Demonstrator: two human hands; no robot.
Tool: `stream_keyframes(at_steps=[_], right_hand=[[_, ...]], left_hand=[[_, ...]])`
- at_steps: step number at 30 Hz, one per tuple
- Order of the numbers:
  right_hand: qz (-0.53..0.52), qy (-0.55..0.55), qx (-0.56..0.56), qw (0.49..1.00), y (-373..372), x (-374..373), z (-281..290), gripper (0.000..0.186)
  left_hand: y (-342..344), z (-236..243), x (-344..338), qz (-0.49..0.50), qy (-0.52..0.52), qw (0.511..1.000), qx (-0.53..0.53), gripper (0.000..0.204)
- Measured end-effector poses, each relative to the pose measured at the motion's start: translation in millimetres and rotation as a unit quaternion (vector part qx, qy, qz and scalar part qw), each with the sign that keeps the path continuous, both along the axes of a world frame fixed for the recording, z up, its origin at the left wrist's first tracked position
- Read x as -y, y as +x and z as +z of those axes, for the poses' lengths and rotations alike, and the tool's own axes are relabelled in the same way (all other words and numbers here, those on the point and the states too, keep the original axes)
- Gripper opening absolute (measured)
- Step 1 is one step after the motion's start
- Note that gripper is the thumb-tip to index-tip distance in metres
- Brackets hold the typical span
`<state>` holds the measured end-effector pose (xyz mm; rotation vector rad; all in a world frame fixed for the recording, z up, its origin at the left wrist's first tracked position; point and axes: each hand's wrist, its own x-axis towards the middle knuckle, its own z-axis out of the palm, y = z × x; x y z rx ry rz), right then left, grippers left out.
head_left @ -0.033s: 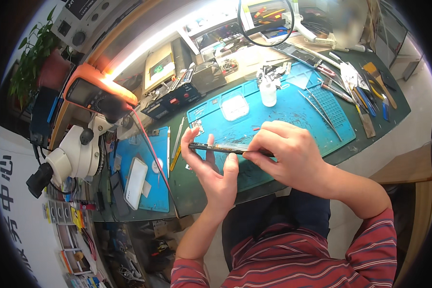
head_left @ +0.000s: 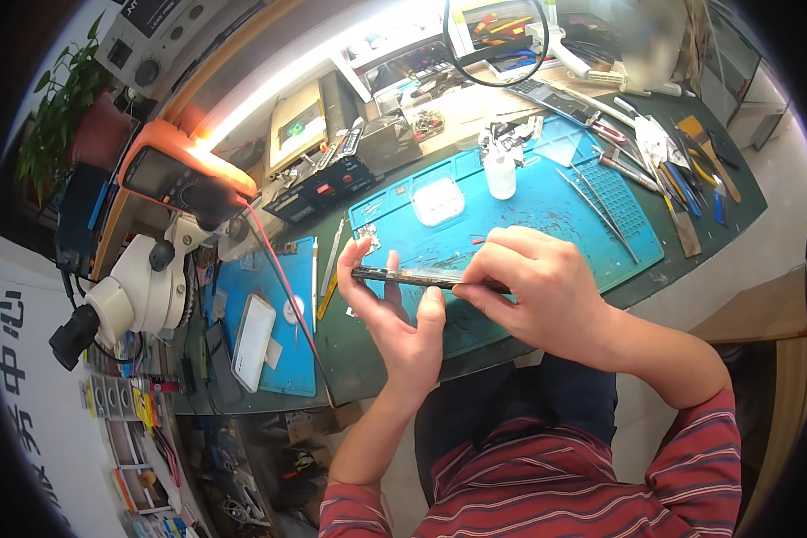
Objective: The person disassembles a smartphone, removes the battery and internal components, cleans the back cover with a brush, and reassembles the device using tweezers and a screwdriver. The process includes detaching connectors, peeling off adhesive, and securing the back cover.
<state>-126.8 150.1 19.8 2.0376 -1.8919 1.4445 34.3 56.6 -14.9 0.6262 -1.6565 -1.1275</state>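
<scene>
Seen almost edge-on, a thin dark phone lies nearly level between my hands, above the near part of the blue work mat. My left hand grips its left end, thumb at the near edge and fingers round the far side. At the right end, my right hand pinches the phone with thumb and bent fingers. A pale, glassy strip shows along its upper face beside the right fingers; what it is I cannot make out. The fingers hide the right end.
On the mat stand a white bottle, a white square dish and tweezers. Left are a microscope, an orange multimeter, its red lead and a white phone. Pliers and other tools lie right.
</scene>
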Motion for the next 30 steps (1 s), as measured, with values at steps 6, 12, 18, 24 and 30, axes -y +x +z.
stream_keyframes(at_steps=[6,12,18,24,30], right_hand=[[-0.008,-0.035,-0.016,0.999,8.1,-0.8,-7.1,0.017],[-0.033,-0.046,-0.048,0.997,18.4,-9.1,-9.0,0.016],[-0.082,-0.08,-0.032,0.993,7.5,-24.3,-13.5,0.013],[-0.289,0.048,-0.096,0.951,-95.7,-42.0,-38.0,0.012],[-0.296,0.067,-0.214,0.928,-158.6,1.6,-50.6,0.041]], left_hand=[[-5.0,-0.6,1.2,-0.006,0.034,0.999,-0.042,0.087],[-10.9,3.2,-1.1,0.01,0.027,0.998,-0.064,0.083],[-14.3,4.6,6.6,-0.022,0.004,0.998,-0.058,0.083],[-11.8,10.5,5.1,-0.034,-0.037,0.998,-0.034,0.082],[-19.8,21.9,3.9,-0.055,-0.041,0.998,-0.004,0.081]])
